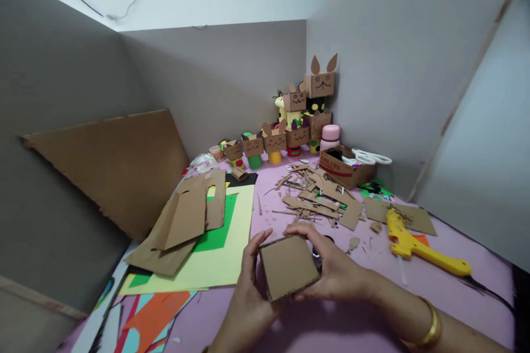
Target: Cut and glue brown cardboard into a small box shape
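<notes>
Between my two hands is a small cardboard box (pixel 287 266), its flat brown face turned up toward me. My left hand (pixel 253 281) grips its left side, fingers over the far corner. Along the right side, my right hand (pixel 327 265) wraps the box with the thumb near its lower corner; a gold bangle (pixel 430 322) circles that wrist. Partly hidden behind the right fingers is a dark, ring-shaped thing, perhaps a scissors handle (pixel 329 239). To the right lies a yellow hot glue gun (pixel 430 253), its nozzle over a cardboard piece (pixel 372 208).
Cardboard scraps (pixel 318 198) litter the middle of the pink table (pixel 265 204). Cardboard sheets (pixel 186 220) and coloured paper (pixel 227 265) lie left. Cardboard animal figures (pixel 275 140) stand at the back, near a pink bottle (pixel 330 135) and a box with white scissors (pixel 348 168). Grey partitions surround the table.
</notes>
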The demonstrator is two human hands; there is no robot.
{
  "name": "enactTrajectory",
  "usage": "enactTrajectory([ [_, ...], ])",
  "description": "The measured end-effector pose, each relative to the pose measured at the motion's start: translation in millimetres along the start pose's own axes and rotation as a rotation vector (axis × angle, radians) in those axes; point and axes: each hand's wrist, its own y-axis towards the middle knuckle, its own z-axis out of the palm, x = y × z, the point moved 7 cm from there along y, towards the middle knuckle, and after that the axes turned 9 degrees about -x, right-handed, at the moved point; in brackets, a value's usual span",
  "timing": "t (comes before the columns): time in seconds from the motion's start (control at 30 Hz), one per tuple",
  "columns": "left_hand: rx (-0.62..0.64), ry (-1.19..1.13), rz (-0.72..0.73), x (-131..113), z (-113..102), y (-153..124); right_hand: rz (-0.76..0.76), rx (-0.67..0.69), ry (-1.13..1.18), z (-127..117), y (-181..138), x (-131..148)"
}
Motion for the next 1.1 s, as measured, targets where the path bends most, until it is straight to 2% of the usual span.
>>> enactTrajectory([
  [0.2, 0.099, 0.161, 0.087, 0, -4, -2, -0.168, -0.01, -0.089, -2, -4, 12],
  [0.5, 0.058, 0.147, 0.18, -7, -5, -8, -0.299, -0.037, -0.157, -4, -10, 24],
  [0.73, 0.049, 0.15, 0.267, -14, -4, -9, -0.284, -0.037, -0.151, -6, -11, 23],
  [1.1, 0.081, 0.172, 0.227, -16, -3, -9, -0.312, -0.039, -0.135, -7, -13, 27],
])
